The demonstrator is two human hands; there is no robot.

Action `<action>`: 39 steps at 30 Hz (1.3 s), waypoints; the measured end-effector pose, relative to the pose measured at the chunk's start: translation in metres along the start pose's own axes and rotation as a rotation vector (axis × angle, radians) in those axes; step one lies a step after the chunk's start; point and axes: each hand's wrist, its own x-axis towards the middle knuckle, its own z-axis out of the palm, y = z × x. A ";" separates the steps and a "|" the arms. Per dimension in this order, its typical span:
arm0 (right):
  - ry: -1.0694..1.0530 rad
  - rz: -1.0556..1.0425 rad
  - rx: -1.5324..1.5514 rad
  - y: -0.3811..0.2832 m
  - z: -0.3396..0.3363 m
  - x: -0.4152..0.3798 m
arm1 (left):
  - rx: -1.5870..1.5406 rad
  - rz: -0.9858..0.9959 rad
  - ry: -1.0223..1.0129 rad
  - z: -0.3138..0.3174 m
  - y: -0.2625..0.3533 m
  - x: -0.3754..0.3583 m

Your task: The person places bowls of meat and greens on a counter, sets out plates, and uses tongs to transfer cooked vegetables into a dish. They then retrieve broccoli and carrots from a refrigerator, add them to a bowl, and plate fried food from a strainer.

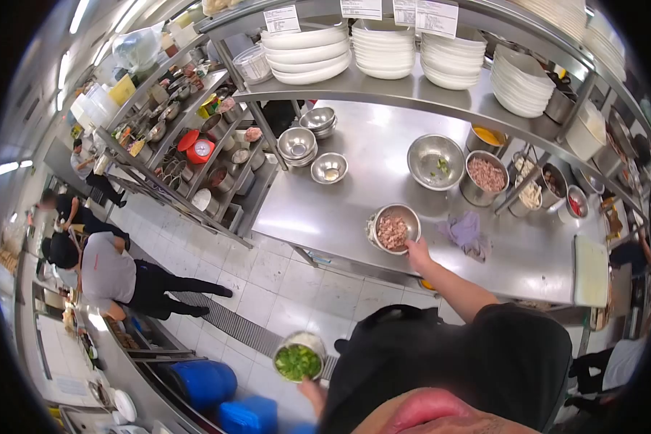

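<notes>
On the left, away from the counter, my left hand [313,394] is closed on the near rim of a metal bowl [304,338] with chopped green vegetable [296,362] in it. My right hand [418,256] grips the rim of another metal bowl [414,219], which holds diced pinkish meat [393,231] and appears over the counter's front edge. Something pale shows along that bowl's left side. Right of this hand lies a crumpled purple cloth [467,236]. Behind it stands a wide steel bowl [421,160] with some green bits inside, beside a pot [476,194] of diced meat.
Small steel bowls [296,147] are grouped at the left of the steel counter [369,137]. Stacked white dishes [307,58] line the shelf above. A cutting board [590,271] is at the right end. Another person [108,267] stands at left, near blue bins [204,382].
</notes>
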 end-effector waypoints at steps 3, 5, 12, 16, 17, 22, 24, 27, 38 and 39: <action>0.063 0.005 -0.090 -0.001 -0.003 -0.031 | 0.135 0.003 -0.012 -0.034 0.005 0.033; 0.069 0.063 0.101 -0.001 0.008 -0.053 | 0.146 0.107 0.032 -0.060 0.013 0.060; 0.040 0.037 0.205 0.010 0.028 -0.114 | 0.193 0.137 0.124 -0.108 0.068 0.100; 0.063 0.048 0.165 0.018 0.050 -0.136 | 0.143 0.155 0.090 -0.147 0.075 0.149; 0.068 0.046 0.162 0.017 0.057 -0.140 | 0.179 0.143 0.111 -0.154 0.074 0.161; 0.090 0.044 0.178 0.019 0.097 -0.141 | 0.349 0.198 0.088 -0.174 0.071 0.225; 0.050 0.026 0.186 0.019 0.114 -0.137 | 0.509 0.246 0.012 -0.177 0.075 0.239; 0.050 0.030 0.188 0.021 0.141 -0.129 | 0.611 0.279 -0.035 -0.165 0.087 0.252; 0.158 0.015 0.173 0.066 0.236 -0.058 | 0.217 -0.158 0.144 -0.155 0.088 0.404; 0.154 0.009 0.187 0.067 0.242 -0.057 | 0.245 -0.160 0.132 -0.153 0.098 0.411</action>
